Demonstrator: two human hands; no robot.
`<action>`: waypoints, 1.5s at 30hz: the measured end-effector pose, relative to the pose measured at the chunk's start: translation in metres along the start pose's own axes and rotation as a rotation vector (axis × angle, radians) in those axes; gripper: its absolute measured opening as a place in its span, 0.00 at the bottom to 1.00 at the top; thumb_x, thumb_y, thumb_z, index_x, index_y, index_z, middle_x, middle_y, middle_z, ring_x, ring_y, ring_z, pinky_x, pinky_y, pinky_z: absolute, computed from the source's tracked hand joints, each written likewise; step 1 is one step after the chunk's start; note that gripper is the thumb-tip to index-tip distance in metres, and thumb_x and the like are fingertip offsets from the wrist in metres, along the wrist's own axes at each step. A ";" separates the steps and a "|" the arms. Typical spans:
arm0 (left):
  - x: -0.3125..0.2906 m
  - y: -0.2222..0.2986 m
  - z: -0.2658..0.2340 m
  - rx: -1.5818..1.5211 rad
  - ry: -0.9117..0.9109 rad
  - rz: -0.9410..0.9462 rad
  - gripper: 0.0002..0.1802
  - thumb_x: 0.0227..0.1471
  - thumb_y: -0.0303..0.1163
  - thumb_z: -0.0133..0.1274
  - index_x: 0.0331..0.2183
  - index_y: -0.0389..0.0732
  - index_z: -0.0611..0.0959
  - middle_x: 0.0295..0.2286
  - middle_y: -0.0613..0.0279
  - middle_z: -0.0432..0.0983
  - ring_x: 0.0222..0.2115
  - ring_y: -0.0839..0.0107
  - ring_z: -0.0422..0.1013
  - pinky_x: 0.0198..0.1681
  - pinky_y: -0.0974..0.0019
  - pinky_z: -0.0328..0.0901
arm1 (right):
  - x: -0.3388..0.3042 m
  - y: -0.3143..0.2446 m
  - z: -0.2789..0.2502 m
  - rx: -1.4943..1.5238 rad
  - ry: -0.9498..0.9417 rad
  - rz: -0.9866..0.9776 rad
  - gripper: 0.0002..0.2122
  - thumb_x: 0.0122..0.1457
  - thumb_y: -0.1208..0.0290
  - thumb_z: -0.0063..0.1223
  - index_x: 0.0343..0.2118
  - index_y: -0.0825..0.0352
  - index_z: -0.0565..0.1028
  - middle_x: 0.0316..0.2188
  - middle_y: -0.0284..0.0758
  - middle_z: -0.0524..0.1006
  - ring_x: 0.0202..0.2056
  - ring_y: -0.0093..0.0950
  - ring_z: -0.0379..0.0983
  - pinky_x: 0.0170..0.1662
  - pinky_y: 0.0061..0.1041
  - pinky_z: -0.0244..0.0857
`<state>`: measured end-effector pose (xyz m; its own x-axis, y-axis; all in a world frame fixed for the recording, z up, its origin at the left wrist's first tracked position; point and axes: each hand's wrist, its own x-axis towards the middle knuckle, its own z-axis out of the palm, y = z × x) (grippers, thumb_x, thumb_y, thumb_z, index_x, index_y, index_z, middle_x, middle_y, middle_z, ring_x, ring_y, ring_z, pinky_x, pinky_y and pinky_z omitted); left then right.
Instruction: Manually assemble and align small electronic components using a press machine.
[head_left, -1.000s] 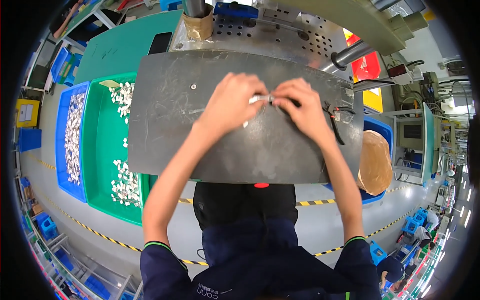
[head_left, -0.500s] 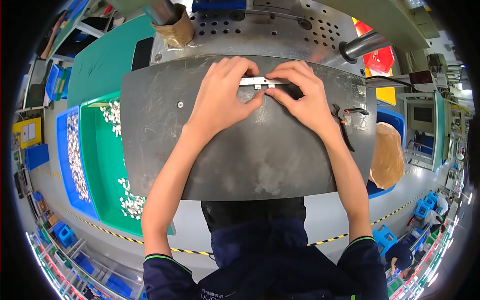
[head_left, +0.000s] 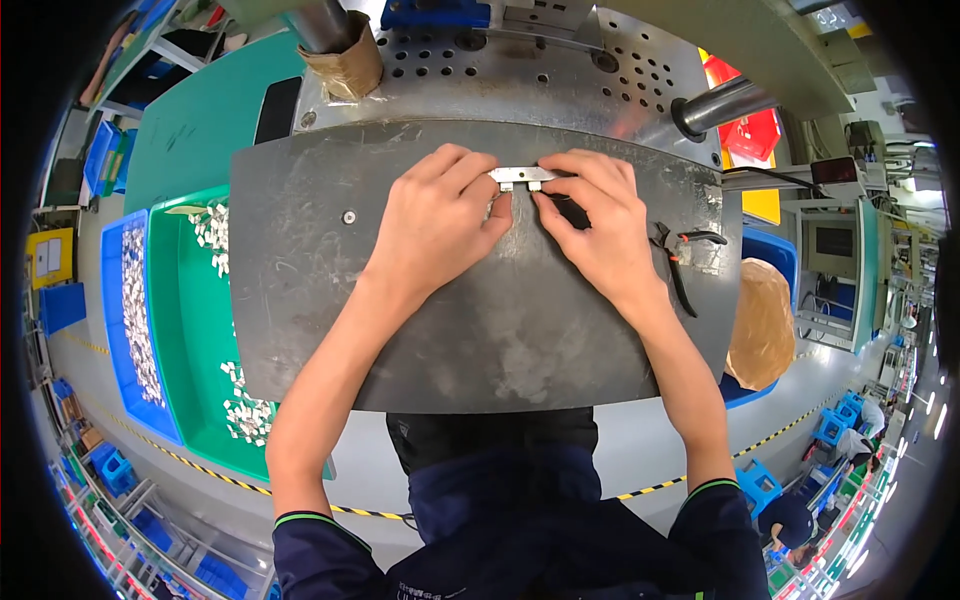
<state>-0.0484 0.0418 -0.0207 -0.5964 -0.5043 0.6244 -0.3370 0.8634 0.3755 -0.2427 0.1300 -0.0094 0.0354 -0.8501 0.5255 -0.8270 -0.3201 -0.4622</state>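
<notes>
**Both hands on one small bracket at the far edge of the plate**

My desk (head_left: 480,330) is one broad dark-grey steel plate, scuffed and curved at its far edge. To my left sit two bins side by side: one green plastic tray (head_left: 180,330) and one blue plastic tray (head_left: 115,300), each scattered with small pale parts, too many to count. On my right lies one pair of black-handled pliers (head_left: 680,265), apart from my hands.

My left hand (head_left: 435,225) and right hand (head_left: 595,225) meet over one small silver metal bracket (head_left: 522,177) near the plate's far edge. Fingers of both hands pinch its ends, thumbs tucked beneath. I judge this a fitting or aligning step; the next move calls for steady, even pressure.
</notes>
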 end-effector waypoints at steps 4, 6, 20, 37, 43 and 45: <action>0.000 0.000 0.003 -0.018 0.011 0.020 0.07 0.41 0.24 0.66 0.25 0.36 0.83 0.33 0.63 0.82 0.35 0.63 0.77 0.37 0.60 0.74 | -0.003 0.001 0.003 0.001 -0.007 -0.002 0.07 0.52 0.80 0.68 0.33 0.67 0.81 0.44 0.31 0.83 0.49 0.32 0.78 0.54 0.35 0.63; 0.000 -0.001 0.004 -0.026 0.018 0.022 0.06 0.41 0.24 0.66 0.25 0.36 0.84 0.33 0.64 0.82 0.35 0.63 0.77 0.38 0.60 0.74 | -0.004 0.005 0.005 0.022 -0.005 -0.015 0.06 0.52 0.80 0.68 0.33 0.68 0.81 0.44 0.31 0.83 0.49 0.32 0.78 0.55 0.35 0.63; 0.003 -0.015 -0.010 -0.185 -0.069 0.009 0.05 0.43 0.24 0.65 0.25 0.37 0.84 0.34 0.64 0.81 0.35 0.62 0.75 0.44 0.59 0.70 | 0.001 0.015 -0.003 0.099 -0.036 -0.044 0.06 0.52 0.77 0.69 0.32 0.67 0.82 0.42 0.30 0.83 0.44 0.33 0.77 0.53 0.34 0.64; 0.011 -0.040 -0.044 -0.252 -0.262 0.023 0.05 0.42 0.24 0.65 0.26 0.35 0.86 0.41 0.65 0.81 0.41 0.62 0.75 0.43 0.61 0.72 | 0.006 0.042 -0.036 0.098 -0.160 -0.025 0.07 0.47 0.75 0.72 0.29 0.67 0.84 0.34 0.32 0.69 0.42 0.34 0.69 0.53 0.35 0.63; 0.011 -0.026 -0.040 -0.309 -0.190 -0.025 0.04 0.45 0.24 0.67 0.27 0.36 0.88 0.41 0.65 0.83 0.41 0.63 0.77 0.42 0.61 0.74 | 0.008 0.034 -0.034 0.064 -0.103 -0.081 0.08 0.48 0.76 0.72 0.30 0.65 0.82 0.36 0.31 0.74 0.43 0.33 0.72 0.52 0.34 0.63; 0.008 -0.021 -0.030 -0.329 -0.162 -0.023 0.04 0.46 0.25 0.67 0.28 0.36 0.89 0.41 0.66 0.83 0.40 0.63 0.78 0.42 0.61 0.74 | 0.005 0.030 -0.027 0.070 -0.060 -0.102 0.07 0.48 0.76 0.72 0.29 0.66 0.82 0.38 0.30 0.76 0.44 0.33 0.72 0.53 0.34 0.63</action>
<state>-0.0238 0.0193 -0.0032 -0.7076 -0.4925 0.5067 -0.1155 0.7880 0.6048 -0.2824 0.1272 -0.0010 0.1520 -0.8344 0.5298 -0.7763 -0.4325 -0.4585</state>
